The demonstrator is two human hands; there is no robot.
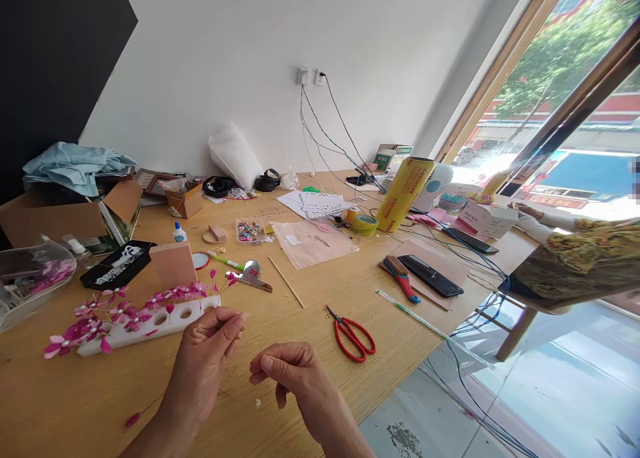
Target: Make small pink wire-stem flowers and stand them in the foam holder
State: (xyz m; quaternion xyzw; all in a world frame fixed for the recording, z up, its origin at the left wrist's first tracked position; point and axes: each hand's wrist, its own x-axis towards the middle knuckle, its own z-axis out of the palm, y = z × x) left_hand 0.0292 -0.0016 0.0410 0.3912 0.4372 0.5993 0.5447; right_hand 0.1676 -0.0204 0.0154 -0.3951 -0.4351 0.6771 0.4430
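Observation:
Near the front of the wooden table, my left hand (pixel 207 351) is closed with thumb and forefinger pinched together; what they hold is too fine to make out. Close by on the right, my right hand (pixel 297 370) is also pinched, its content hidden. A small white pearl bead (pixel 258 403) shows just below my right fingertips; whether it hangs or lies on the table I cannot tell. Magenta wire-stemmed flowers (pixel 120 311) stand in a white holed block (pixel 175 321) left of my left hand. A single magenta petal (pixel 133 419) on a thin stem lies beside my left forearm.
Red-handled scissors or snips (pixel 353 338) lie right of my hands. Beyond are a wooden stick (pixel 286 281), a metal clip (pixel 251 277), a bead box (pixel 250 231), a brush (pixel 403 281) and a yellow film roll (pixel 406 195). Another person's sleeve (pixel 543 228) is at the right.

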